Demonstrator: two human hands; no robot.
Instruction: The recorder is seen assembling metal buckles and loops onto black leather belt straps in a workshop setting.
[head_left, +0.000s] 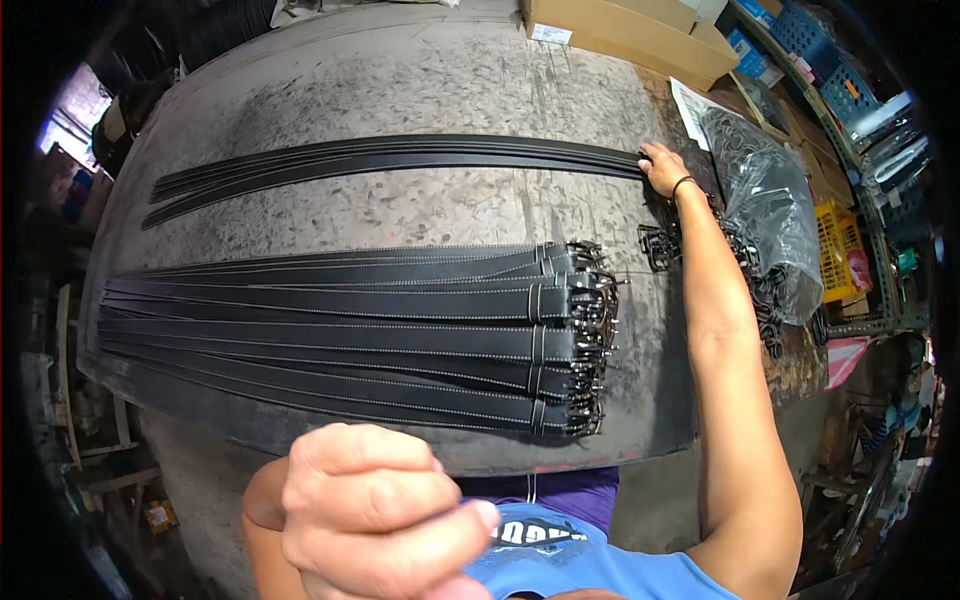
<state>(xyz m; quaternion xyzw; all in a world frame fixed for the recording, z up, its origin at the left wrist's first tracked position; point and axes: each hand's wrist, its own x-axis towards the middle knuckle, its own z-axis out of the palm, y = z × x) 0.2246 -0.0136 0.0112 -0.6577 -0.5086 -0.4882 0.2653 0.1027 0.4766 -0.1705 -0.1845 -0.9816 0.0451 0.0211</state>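
Observation:
My right hand (664,168) reaches to the far right of the table. Its fingers are closed at the right end of a long bundle of black belt straps (400,150) with pale stitching, which spreads at its left end. My left hand (375,510) is raised close in front, its fingers curled; anything inside them is hidden. Between my hands and that bundle lies a wide stack of black belts (340,340), their loops and metal buckles (592,340) lined up at the right. Loose dark buckles (658,247) lie below my right hand, partly behind my forearm.
A clear plastic bag (770,200) of dark metal parts is right of my right arm. A cardboard box (630,40) stands at the table's far right edge. A yellow basket (835,250) and blue crates (810,40) are on the right. The grey table (300,90) is scuffed.

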